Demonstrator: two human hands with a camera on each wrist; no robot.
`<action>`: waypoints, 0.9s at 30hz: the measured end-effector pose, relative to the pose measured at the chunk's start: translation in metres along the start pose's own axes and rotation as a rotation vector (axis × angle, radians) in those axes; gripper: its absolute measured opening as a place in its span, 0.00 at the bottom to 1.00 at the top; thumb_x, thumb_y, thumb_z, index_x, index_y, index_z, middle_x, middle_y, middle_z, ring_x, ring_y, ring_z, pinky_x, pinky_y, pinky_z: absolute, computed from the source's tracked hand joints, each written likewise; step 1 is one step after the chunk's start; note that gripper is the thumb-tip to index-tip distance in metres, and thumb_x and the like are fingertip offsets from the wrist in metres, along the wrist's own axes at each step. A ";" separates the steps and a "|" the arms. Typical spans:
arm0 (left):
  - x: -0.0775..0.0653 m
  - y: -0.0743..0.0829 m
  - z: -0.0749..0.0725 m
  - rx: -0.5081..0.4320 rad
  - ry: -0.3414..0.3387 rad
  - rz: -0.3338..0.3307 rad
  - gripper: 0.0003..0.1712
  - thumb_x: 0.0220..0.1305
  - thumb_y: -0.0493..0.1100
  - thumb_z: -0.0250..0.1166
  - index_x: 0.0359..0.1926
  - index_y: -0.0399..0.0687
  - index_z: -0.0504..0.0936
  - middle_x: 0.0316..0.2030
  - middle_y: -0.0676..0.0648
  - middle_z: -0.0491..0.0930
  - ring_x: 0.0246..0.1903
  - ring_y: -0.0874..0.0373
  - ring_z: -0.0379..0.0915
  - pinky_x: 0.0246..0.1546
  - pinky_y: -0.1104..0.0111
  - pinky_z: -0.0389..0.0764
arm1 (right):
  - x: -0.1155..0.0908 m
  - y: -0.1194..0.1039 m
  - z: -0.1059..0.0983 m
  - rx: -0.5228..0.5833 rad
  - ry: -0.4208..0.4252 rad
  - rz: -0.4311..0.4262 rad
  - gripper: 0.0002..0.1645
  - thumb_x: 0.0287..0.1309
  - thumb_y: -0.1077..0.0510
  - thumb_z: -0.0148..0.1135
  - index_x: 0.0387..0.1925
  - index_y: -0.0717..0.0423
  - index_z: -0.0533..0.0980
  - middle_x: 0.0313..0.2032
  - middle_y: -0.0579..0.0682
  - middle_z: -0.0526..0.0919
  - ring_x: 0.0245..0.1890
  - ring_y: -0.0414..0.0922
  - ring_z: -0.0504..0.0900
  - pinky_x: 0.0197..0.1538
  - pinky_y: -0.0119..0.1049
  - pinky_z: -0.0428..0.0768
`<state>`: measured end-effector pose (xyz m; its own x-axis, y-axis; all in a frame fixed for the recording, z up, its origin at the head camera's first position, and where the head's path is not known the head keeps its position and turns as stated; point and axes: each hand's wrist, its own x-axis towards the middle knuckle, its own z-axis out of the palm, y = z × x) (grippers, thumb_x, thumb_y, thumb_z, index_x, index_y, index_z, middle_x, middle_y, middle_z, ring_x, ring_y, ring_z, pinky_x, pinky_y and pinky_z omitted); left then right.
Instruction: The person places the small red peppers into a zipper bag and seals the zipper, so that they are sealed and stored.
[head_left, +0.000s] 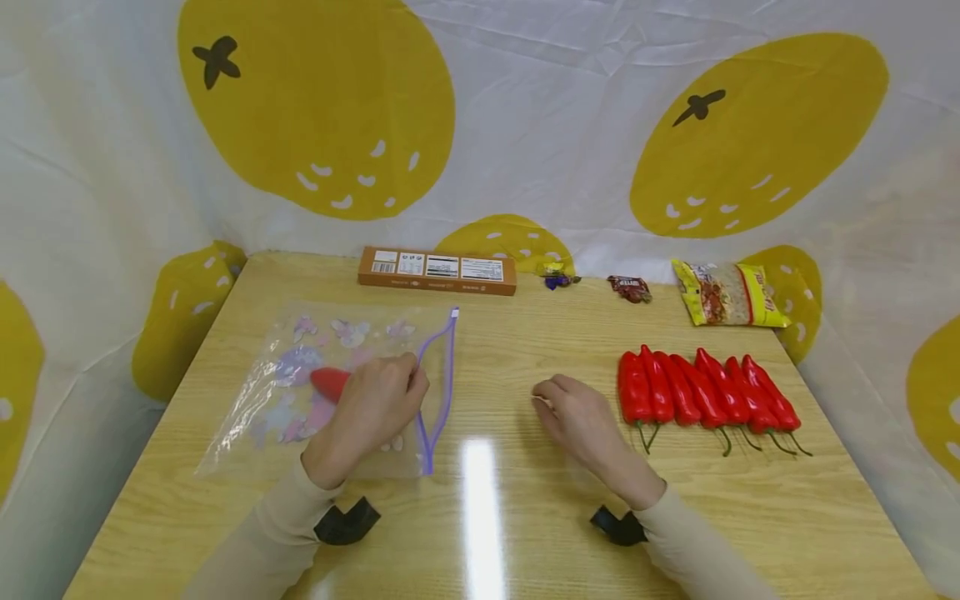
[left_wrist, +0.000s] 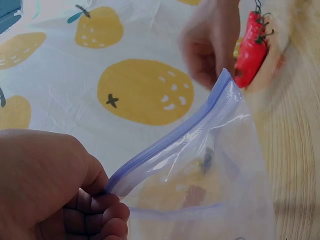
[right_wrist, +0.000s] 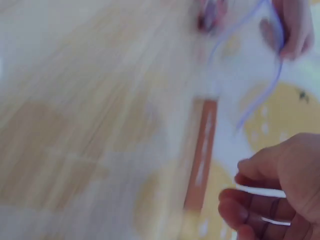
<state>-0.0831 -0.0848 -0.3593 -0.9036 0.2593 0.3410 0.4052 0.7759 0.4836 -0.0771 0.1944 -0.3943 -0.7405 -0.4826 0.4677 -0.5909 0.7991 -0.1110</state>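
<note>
My left hand [head_left: 378, 396] pinches the upper layer of a clear zip bag [left_wrist: 240, 155] at its purple zip edge [left_wrist: 165, 142], and the mouth gapes on the right side. One red pepper [head_left: 328, 382] lies inside the bag, partly hidden behind the left hand. The bag is printed with pale pink and lilac shapes. My right hand [head_left: 581, 417] is over the table between the bag and a row of several red peppers [head_left: 705, 396] with green stems. Its fingers are loosely bent, with nothing between them.
At the back of the table [head_left: 517, 500] lie an orange-brown box [head_left: 437, 272], a small yellow and blue wrapped piece [head_left: 557, 276], a dark red packet [head_left: 630, 288] and a yellow bag of food [head_left: 727, 293]. A fruit-print cloth [head_left: 540, 108] hangs behind.
</note>
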 end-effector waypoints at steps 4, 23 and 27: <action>0.001 0.000 0.001 -0.004 -0.004 0.007 0.17 0.56 0.36 0.54 0.13 0.50 0.64 0.09 0.55 0.60 0.10 0.64 0.55 0.10 0.72 0.59 | -0.035 0.034 -0.018 -0.185 0.019 0.122 0.06 0.44 0.60 0.66 0.25 0.54 0.76 0.21 0.47 0.74 0.17 0.44 0.72 0.15 0.33 0.66; 0.000 -0.001 -0.003 -0.021 -0.020 -0.016 0.16 0.58 0.36 0.53 0.14 0.49 0.65 0.10 0.54 0.61 0.10 0.63 0.56 0.11 0.71 0.59 | -0.084 0.056 -0.047 -0.335 -0.218 0.421 0.10 0.41 0.69 0.56 0.17 0.55 0.65 0.12 0.49 0.63 0.10 0.50 0.67 0.10 0.37 0.59; 0.000 -0.001 -0.003 -0.017 -0.017 -0.011 0.17 0.58 0.36 0.53 0.14 0.49 0.65 0.10 0.54 0.60 0.10 0.63 0.55 0.11 0.71 0.59 | -0.083 0.056 -0.048 -0.327 -0.151 0.391 0.10 0.41 0.72 0.53 0.18 0.57 0.66 0.12 0.51 0.64 0.10 0.52 0.68 0.10 0.39 0.61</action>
<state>-0.0834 -0.0871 -0.3577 -0.9103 0.2605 0.3218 0.3972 0.7689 0.5011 -0.0332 0.2962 -0.3977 -0.9376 -0.1531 0.3123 -0.1484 0.9882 0.0388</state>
